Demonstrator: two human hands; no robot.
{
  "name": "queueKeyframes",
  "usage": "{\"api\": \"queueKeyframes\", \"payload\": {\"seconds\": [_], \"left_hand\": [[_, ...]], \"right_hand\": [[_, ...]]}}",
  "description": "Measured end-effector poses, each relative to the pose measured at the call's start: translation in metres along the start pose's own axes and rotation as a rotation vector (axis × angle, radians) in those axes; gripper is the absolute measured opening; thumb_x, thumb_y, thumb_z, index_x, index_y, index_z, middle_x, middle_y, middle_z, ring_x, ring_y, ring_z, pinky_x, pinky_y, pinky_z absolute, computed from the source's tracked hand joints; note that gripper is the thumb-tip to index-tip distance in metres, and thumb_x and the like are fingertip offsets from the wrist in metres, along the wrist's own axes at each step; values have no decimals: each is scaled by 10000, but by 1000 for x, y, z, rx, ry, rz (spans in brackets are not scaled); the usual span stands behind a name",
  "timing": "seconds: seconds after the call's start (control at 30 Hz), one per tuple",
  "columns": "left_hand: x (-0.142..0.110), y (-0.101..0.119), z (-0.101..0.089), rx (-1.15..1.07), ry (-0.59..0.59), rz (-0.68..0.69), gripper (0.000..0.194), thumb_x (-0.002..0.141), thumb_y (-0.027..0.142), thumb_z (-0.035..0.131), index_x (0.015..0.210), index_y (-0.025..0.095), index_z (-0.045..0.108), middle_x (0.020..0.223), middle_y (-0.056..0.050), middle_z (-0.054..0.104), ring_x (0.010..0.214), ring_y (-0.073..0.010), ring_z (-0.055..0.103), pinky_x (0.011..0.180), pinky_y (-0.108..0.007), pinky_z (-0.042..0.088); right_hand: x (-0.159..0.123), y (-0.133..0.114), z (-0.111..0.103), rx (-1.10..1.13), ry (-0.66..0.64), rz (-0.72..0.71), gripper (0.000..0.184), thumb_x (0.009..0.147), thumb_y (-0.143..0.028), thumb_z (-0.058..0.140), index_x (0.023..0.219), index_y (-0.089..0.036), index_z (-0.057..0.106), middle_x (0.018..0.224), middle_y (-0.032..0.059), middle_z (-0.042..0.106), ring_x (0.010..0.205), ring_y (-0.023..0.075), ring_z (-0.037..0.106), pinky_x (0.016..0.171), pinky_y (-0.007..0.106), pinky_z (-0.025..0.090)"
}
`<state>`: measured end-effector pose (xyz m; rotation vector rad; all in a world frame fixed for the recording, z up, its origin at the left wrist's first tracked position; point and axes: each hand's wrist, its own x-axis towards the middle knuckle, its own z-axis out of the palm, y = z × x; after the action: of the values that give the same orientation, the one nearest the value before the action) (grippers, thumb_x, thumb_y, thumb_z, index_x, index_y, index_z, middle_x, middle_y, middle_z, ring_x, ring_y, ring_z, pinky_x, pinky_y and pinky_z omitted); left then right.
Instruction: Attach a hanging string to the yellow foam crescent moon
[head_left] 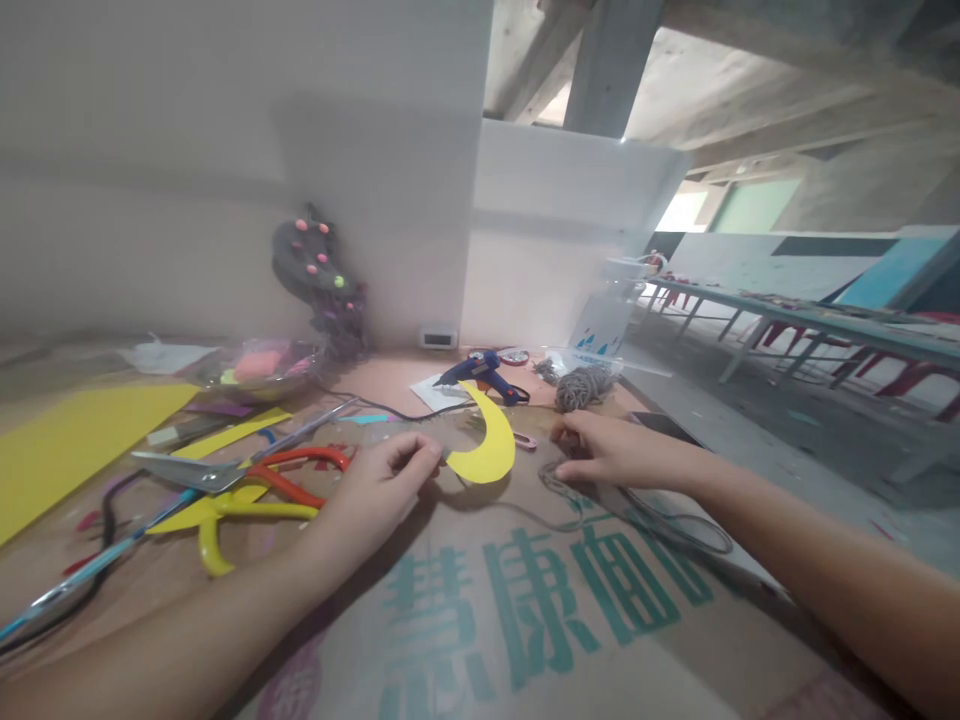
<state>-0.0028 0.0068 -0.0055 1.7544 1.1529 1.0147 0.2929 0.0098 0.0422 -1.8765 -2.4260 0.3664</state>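
Note:
My left hand (401, 475) is closed in a pinch at the lower tip of a yellow paper crescent (495, 445). The crescent curves up and away from my fingertips, and a grey yarn strand passes below it. To the right, my right hand (604, 450) is over the loose grey yarn (675, 530), thumb and fingers apart. A ball of grey yarn (583, 388) sits just beyond that hand. Behind the crescent lies a blue glue gun (484, 368). Orange-handled scissors (289, 475) rest open on the left, close to my left forearm.
Yellow paper (82, 445) covers the far left. A clear bowl (255, 375) holds colourful pieces beside a dark decorated object (319, 275). A plastic bottle (604, 315) stands at the back right, near the table's right edge. Brown paper printed with green characters (525, 610) covers the front.

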Motion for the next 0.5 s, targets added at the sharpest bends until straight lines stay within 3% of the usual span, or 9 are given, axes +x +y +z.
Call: {"api": "queueKeyframes", "payload": {"seconds": [0.1,0.17,0.37,0.5], "left_hand": [[-1,-1,0,-12,-13,-3,331,885,454,503,700,185,558,676,11,512,630,-136,467,552,-232,353],[0,-2,1,-8,-20,2,342,889,460,500,696,183,557,675,9,512,639,-138,477,556,-230,361],[1,-4,2,-24,-20,6,344,891,471,499,710,184,560,668,12,519,670,-146,502,582,-231,379],[0,-4,0,7,-31,-8,354,898,469,489,704,181,556,686,13,519,680,-146,488,584,-230,360]], "right_hand": [[0,-7,8,-87,51,-2,175,874,-360,553,872,-191,601,869,66,674,797,209,614,646,281,401],[3,-8,11,-46,95,4,145,885,-304,513,800,-194,555,802,52,664,732,186,605,614,272,388],[7,-3,1,756,239,63,229,949,-441,420,873,-229,376,698,-20,603,456,105,518,438,228,390],[-5,-9,-19,946,473,-25,337,869,-525,592,902,-228,435,599,-63,496,469,79,449,421,183,338]]}}
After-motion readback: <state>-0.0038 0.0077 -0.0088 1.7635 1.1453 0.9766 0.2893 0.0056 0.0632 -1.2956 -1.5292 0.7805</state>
